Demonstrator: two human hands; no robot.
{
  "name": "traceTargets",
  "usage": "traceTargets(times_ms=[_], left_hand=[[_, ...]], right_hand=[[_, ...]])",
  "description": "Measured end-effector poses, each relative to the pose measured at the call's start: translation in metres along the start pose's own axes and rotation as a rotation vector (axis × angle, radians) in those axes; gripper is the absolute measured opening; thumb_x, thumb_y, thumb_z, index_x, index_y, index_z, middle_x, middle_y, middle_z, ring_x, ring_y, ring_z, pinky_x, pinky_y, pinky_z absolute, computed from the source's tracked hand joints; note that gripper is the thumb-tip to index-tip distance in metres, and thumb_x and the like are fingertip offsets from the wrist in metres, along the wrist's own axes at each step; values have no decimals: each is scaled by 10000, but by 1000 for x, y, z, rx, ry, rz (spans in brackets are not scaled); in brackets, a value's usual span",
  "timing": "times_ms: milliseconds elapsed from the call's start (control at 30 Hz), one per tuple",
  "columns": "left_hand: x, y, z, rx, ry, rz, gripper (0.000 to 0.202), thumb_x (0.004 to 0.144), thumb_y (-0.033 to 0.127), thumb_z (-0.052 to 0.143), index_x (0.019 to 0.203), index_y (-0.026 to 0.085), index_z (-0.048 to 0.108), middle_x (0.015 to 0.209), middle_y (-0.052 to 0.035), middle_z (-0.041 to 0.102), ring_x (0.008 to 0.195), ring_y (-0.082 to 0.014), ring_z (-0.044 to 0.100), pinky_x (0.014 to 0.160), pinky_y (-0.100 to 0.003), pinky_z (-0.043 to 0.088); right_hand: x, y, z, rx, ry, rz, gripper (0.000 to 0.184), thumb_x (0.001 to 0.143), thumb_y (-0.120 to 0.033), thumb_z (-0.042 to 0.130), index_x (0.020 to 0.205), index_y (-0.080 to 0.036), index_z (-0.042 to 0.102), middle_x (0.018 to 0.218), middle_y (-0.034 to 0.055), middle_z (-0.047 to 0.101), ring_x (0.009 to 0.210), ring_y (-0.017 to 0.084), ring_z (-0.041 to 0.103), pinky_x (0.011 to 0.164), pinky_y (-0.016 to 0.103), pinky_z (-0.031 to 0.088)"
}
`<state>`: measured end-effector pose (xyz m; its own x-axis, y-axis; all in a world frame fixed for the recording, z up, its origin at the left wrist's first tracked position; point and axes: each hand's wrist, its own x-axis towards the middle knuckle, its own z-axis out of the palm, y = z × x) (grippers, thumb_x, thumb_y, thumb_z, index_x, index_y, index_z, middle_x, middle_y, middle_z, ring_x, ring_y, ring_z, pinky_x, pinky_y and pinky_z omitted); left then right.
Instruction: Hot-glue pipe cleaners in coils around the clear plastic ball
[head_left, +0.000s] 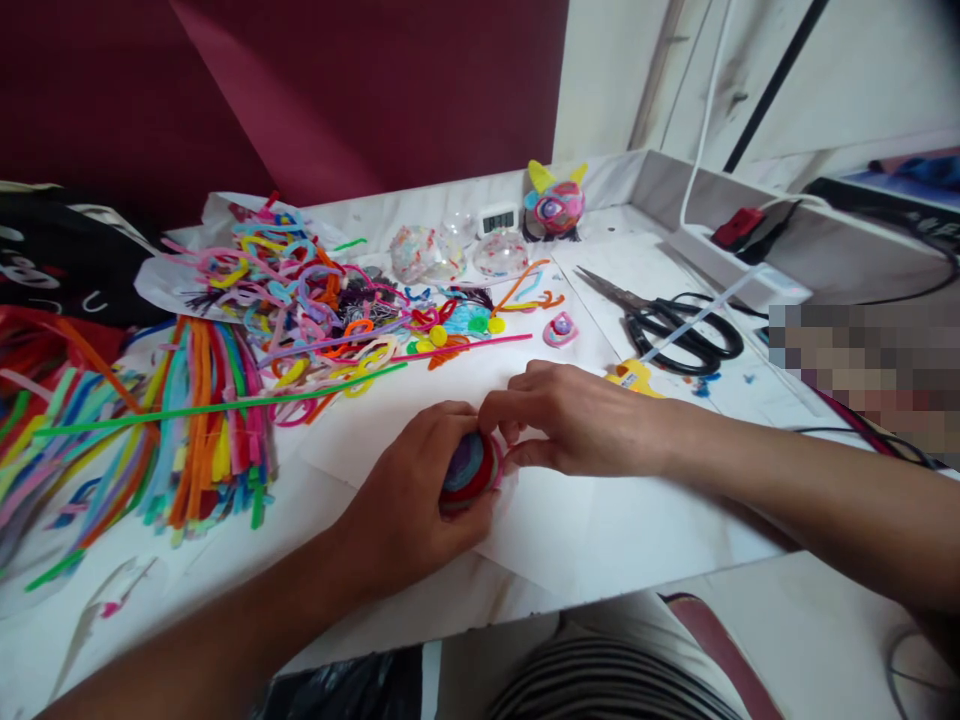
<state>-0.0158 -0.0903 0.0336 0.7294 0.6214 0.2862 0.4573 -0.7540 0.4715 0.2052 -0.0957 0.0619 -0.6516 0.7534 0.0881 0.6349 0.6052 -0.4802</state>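
Observation:
My left hand [416,490] is wrapped round a small ball [471,470] wound from coloured pipe cleaners, red on the outside with grey and blue coils showing. My right hand [577,415] meets it from the right, fingers pinched on the ball's upper edge. Both hands rest on the white table [600,540] near its front edge. What the right fingertips pinch is too small to make out.
A heap of coloured pipe cleaners [202,430] lies at the left, with curled pieces [322,300] behind. Black scissors [667,320] lie at the right. Clear domes [450,252], a small timer [499,218] and a finished colourful ball figure [556,205] stand at the back.

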Motion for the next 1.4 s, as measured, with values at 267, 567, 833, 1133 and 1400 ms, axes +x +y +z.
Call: traceTargets(times_ms=[267, 567, 833, 1133, 1400], left_hand=[[1, -2, -1, -93, 16, -28, 424, 767, 194, 643, 1160, 231, 487, 1161, -66, 628, 1055, -235, 622, 900, -387, 535], [-6, -6, -6, -43, 14, -49, 481, 756, 236, 695, 1181, 237, 470, 1296, -117, 502, 1247, -290, 519, 1037, -461, 488], [-8, 2, -9, 23, 25, -104, 449, 773, 194, 662, 1206, 227, 546, 1240, -108, 579, 1147, -264, 615, 968, -404, 557], [-7, -9, -15, 124, -6, -21, 543, 752, 167, 654, 1273, 207, 508, 1329, -144, 616, 1250, -305, 593, 1042, -491, 524], [-16, -17, 2, 188, 84, 2, 590, 732, 152, 595, 1299, 230, 451, 1373, -146, 584, 1283, -328, 567, 1052, -537, 511]], right_hand=[[4, -10, 4, -54, 4, 10, 102, 859, -205, 685, 943, -174, 637, 852, 60, 710, 831, 212, 618, 753, 326, 401], [-2, -14, 10, -42, 69, 28, 144, 863, -230, 659, 993, -168, 650, 861, 78, 704, 819, 219, 617, 707, 316, 406], [-4, -12, 14, -7, 106, 29, 162, 862, -262, 658, 1001, -178, 648, 854, 73, 700, 827, 222, 614, 714, 320, 415], [2, -16, 28, -17, 183, 59, 180, 834, -241, 654, 988, -151, 638, 868, 84, 717, 769, 207, 613, 735, 350, 433], [3, -16, 30, 20, 189, 80, 211, 799, -286, 659, 963, -158, 621, 864, 82, 712, 760, 208, 616, 739, 354, 449]])
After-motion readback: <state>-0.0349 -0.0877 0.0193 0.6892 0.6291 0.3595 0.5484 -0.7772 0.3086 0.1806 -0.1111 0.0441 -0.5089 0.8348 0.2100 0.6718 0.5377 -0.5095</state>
